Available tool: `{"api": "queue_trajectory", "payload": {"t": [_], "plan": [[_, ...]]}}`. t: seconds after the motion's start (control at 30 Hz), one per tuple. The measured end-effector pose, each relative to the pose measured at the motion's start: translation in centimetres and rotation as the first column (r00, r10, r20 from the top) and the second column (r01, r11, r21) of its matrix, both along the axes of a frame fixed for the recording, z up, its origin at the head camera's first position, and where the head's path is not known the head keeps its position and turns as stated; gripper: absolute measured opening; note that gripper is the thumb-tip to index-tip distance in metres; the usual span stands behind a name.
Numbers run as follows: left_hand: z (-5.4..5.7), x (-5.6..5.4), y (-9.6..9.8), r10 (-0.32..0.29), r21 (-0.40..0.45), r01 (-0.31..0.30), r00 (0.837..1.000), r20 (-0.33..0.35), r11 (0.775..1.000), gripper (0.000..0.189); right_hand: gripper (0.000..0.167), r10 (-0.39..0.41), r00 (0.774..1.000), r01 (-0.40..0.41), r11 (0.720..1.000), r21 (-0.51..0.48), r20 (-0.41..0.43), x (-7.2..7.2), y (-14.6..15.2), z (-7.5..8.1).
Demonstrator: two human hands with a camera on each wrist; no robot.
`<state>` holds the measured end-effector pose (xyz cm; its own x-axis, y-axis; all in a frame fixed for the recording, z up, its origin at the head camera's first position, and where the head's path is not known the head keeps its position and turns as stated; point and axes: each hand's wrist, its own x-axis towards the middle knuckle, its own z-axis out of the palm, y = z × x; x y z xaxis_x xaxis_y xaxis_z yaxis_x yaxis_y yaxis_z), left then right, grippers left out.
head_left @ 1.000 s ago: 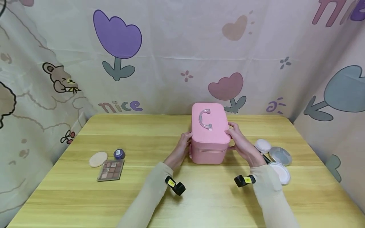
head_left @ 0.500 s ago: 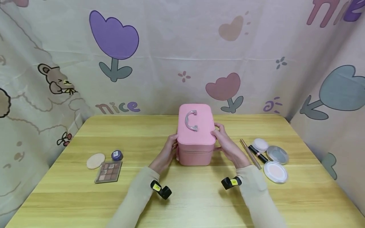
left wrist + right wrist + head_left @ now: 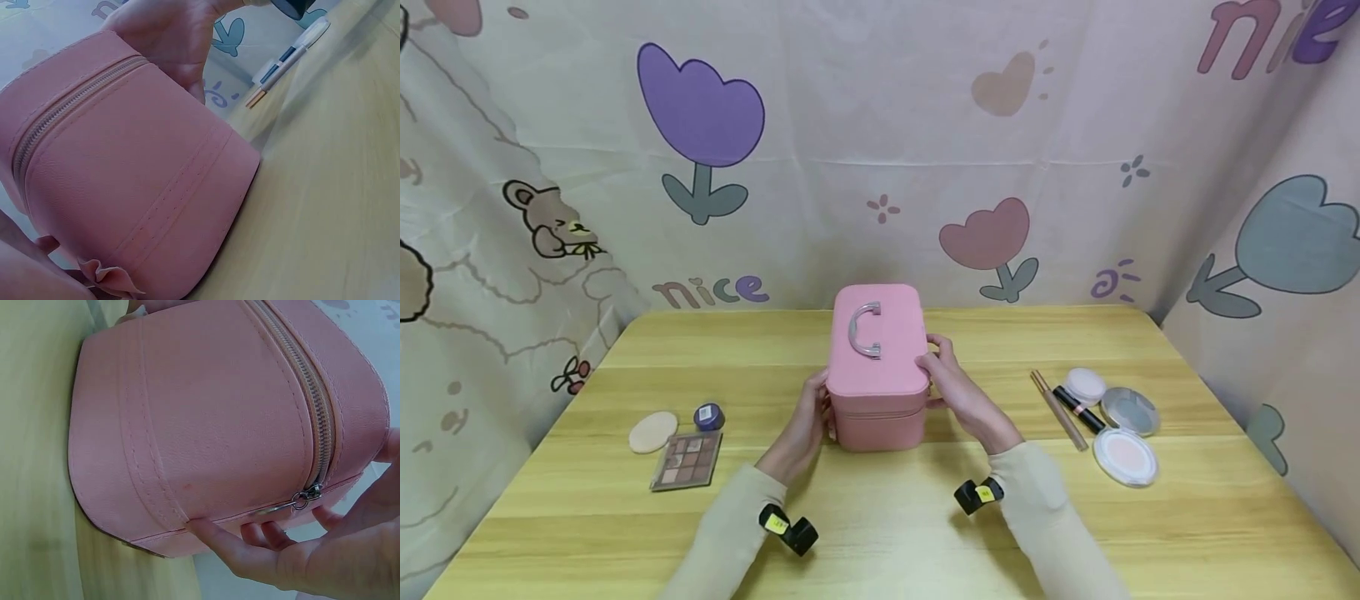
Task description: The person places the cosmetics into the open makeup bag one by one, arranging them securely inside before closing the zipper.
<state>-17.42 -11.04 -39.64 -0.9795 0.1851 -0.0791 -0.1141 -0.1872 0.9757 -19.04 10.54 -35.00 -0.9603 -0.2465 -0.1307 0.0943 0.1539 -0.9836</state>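
Observation:
A pink zipped cosmetic case [image 3: 878, 350] with a silver handle [image 3: 862, 330] on its lid stands upright at mid-table, its base at or just above the wood. My left hand [image 3: 801, 429] holds its left side; most of those fingers are hidden behind the case, and a pink bow [image 3: 111, 278] lies beside them in the left wrist view. My right hand [image 3: 966, 396] grips the opposite side, thumb at the lid's edge. In the right wrist view, the right fingers [image 3: 222, 547] lie along the side near the metal zip pull [image 3: 303, 499]. The zip is closed.
Left on the wooden table [image 3: 887, 533] lie an eyeshadow palette [image 3: 687, 461], a round beige puff [image 3: 652, 432] and a small blue jar [image 3: 708, 417]. To the right are two slim tubes [image 3: 1060, 410] and several round compacts [image 3: 1125, 457]. A printed curtain [image 3: 827, 100] hangs behind.
Both hands have shifted the case leftward across the table and slightly nearer. The tubes and compacts at right, partly covered by my right arm before, now show fully.

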Motion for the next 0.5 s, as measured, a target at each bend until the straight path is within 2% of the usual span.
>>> {"api": "queue_trajectory", "payload": {"t": [0.3,0.5], "plan": [[-0.2,0.4,-1.6,-0.004,0.003,0.004,1.000,0.022,1.000,0.038,0.062,0.011,1.000,-0.011,1.000,-0.014,-0.008,0.2,-1.3,-0.1],[-0.2,0.2,-1.5,0.031,0.041,-0.034,0.998,0.060,0.999,0.036,0.061,0.037,0.999,-0.037,0.999,0.037,-0.009,0.0,-0.4,0.3]]}}
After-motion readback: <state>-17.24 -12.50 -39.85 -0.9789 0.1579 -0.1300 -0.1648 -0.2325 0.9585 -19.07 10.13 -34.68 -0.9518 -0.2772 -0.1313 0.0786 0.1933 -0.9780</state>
